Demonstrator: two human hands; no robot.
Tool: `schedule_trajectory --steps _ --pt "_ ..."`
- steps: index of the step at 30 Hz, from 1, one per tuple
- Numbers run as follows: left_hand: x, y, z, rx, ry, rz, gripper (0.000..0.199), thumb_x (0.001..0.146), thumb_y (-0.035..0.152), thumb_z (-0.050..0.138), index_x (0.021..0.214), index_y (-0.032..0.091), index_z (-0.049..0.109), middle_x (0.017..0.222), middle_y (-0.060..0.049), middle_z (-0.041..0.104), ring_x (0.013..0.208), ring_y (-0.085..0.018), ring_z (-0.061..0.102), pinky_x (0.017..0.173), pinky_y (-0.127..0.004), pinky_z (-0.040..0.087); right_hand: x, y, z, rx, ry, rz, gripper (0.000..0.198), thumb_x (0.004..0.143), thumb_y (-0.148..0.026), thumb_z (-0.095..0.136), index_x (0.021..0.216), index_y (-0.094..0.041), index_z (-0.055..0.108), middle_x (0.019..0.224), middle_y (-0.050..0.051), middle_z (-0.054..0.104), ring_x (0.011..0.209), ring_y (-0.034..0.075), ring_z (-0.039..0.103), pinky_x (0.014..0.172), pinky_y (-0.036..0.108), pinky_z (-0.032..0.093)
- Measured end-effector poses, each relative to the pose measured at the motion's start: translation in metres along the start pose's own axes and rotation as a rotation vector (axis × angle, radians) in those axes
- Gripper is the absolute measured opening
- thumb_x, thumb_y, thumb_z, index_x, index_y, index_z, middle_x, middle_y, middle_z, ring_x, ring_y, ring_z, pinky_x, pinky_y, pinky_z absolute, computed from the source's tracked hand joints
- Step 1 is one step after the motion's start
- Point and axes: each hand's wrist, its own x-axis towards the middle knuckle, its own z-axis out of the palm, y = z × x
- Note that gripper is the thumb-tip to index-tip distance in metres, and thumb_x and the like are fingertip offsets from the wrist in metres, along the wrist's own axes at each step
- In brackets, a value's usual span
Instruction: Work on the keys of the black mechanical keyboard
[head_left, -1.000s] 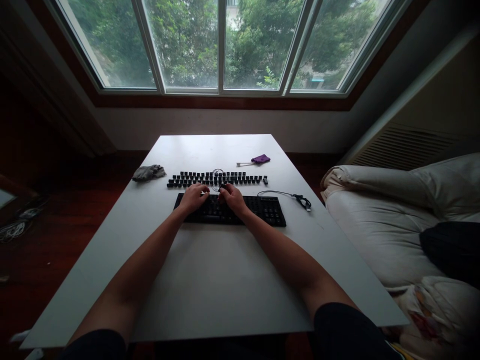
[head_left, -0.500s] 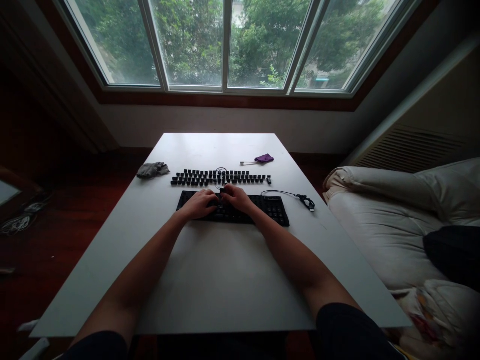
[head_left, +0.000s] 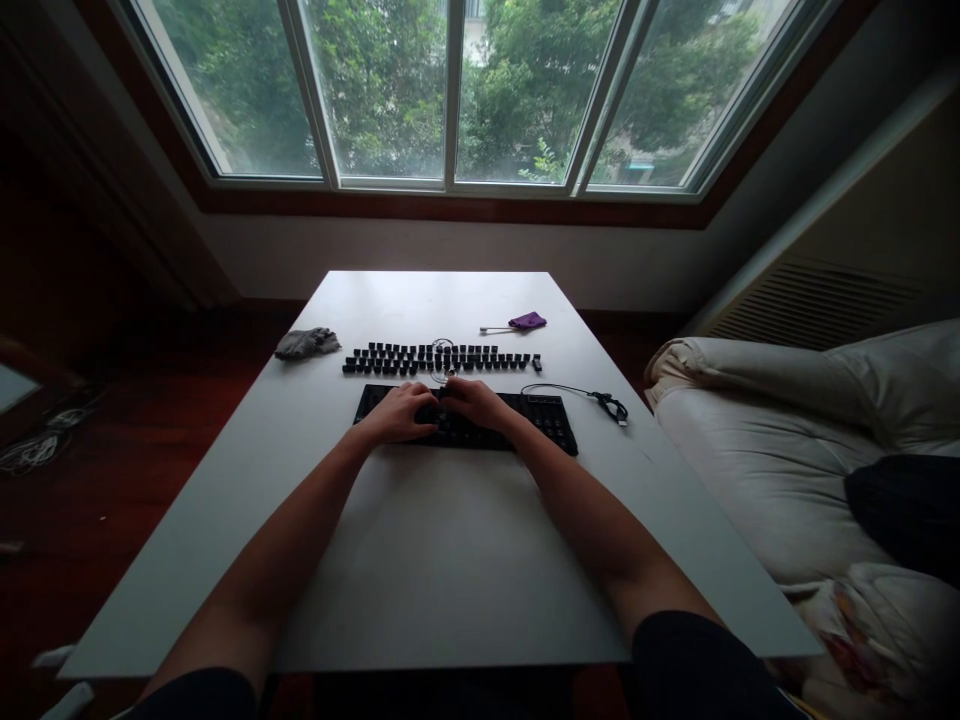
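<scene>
A black keyboard lies across the white table in front of me. My left hand rests over its left half, fingers bent loosely and lying on it. Close beside it, my right hand has its fingertips pinched low over the middle of the keyboard. What sits between those fingertips is too small and dark to make out. Just beyond the hands, loose black keycaps stand in rows. A thin wire loop shows among them. Both hands hide much of the keyboard's middle and left.
The keyboard's bundled cable lies right of it on the table. A grey cloth sits at the left edge. A purple pouch and a thin stick lie at the back. A pale sofa stands at the right.
My right hand has lowered slightly toward the keyboard; the small dark thing that showed at its fingertips no longer stands out. My left hand has hardly moved. The view has shifted slightly.
</scene>
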Motion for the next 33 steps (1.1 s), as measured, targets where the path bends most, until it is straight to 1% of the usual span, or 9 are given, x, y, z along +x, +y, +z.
schedule_trajectory --steps 6,10,12,16,22,25,27,31,33 --pt "0.002 -0.002 0.003 0.017 -0.002 -0.033 0.044 0.081 0.052 0.069 0.117 0.027 0.066 0.123 -0.008 0.059 0.113 -0.03 0.054 0.1 -0.045 0.043 -0.004 -0.012 0.003 -0.141 -0.002 -0.106 0.007 0.081 -0.022 0.063 0.088 -0.021 0.065 0.07 -0.002 0.059 0.062 0.013 0.046 0.062 0.025 0.034" --pt "0.002 -0.003 0.004 0.028 0.01 -0.012 0.046 0.081 0.054 0.07 0.118 0.027 0.065 0.121 -0.009 0.058 0.111 -0.03 0.054 0.099 -0.044 0.044 -0.007 -0.014 0.008 -0.211 0.03 -0.14 0.007 0.085 -0.025 0.063 0.09 -0.022 0.067 0.077 0.001 0.065 0.066 0.015 0.051 0.065 0.026 0.036" --pt "0.002 -0.004 0.004 0.033 0.015 -0.008 0.046 0.081 0.054 0.07 0.117 0.026 0.065 0.12 -0.009 0.058 0.11 -0.029 0.054 0.099 -0.044 0.044 -0.008 -0.011 0.011 -0.227 0.062 -0.136 0.007 0.087 -0.029 0.063 0.09 -0.023 0.066 0.077 0.002 0.065 0.066 0.016 0.052 0.065 0.026 0.036" --pt "0.002 -0.005 0.004 0.032 0.006 -0.028 0.044 0.079 0.054 0.071 0.113 0.026 0.065 0.119 -0.008 0.058 0.108 -0.029 0.055 0.098 -0.043 0.044 -0.008 -0.005 0.015 -0.202 0.12 -0.075 0.017 0.092 -0.039 0.06 0.086 -0.023 0.064 0.07 0.0 0.062 0.062 0.016 0.05 0.064 0.026 0.037" --pt "0.001 -0.007 0.003 0.027 -0.004 -0.029 0.043 0.078 0.052 0.072 0.111 0.026 0.065 0.118 -0.008 0.058 0.107 -0.029 0.054 0.098 -0.044 0.044 -0.008 -0.002 0.017 -0.136 0.147 -0.021 0.02 0.09 -0.042 0.061 0.084 -0.023 0.064 0.066 -0.002 0.06 0.06 0.014 0.049 0.062 0.025 0.037" --pt "0.001 -0.009 0.003 0.027 -0.003 -0.027 0.043 0.078 0.054 0.072 0.109 0.026 0.065 0.117 -0.007 0.058 0.106 -0.029 0.055 0.096 -0.043 0.045 -0.007 -0.003 0.019 -0.088 0.147 0.006 0.021 0.087 -0.043 0.063 0.083 -0.023 0.063 0.064 -0.003 0.059 0.059 0.014 0.049 0.061 0.025 0.038" --pt "0.001 -0.009 0.003 0.034 -0.006 -0.031 0.043 0.078 0.054 0.072 0.11 0.026 0.065 0.118 -0.008 0.058 0.106 -0.029 0.055 0.095 -0.043 0.045 -0.005 -0.004 0.018 0.005 0.158 0.013 0.022 0.087 -0.045 0.064 0.084 -0.023 0.061 0.066 -0.002 0.061 0.061 0.015 0.052 0.063 0.026 0.041" --pt "0.002 -0.008 0.002 0.043 -0.014 -0.038 0.045 0.077 0.055 0.073 0.112 0.027 0.065 0.118 -0.008 0.058 0.108 -0.029 0.054 0.096 -0.043 0.044 0.0 -0.005 0.012 0.308 0.33 0.046 0.026 0.094 -0.049 0.052 0.088 -0.023 0.053 0.076 0.001 0.067 0.07 0.017 0.062 0.07 0.03 0.05" --pt "0.003 -0.007 0.001 0.045 -0.018 -0.041 0.045 0.077 0.055 0.073 0.111 0.026 0.065 0.118 -0.008 0.058 0.108 -0.029 0.054 0.095 -0.043 0.044 0.002 -0.003 0.008 0.367 0.398 0.08 0.029 0.093 -0.052 0.054 0.088 -0.024 0.05 0.077 0.001 0.068 0.069 0.017 0.064 0.071 0.031 0.052"
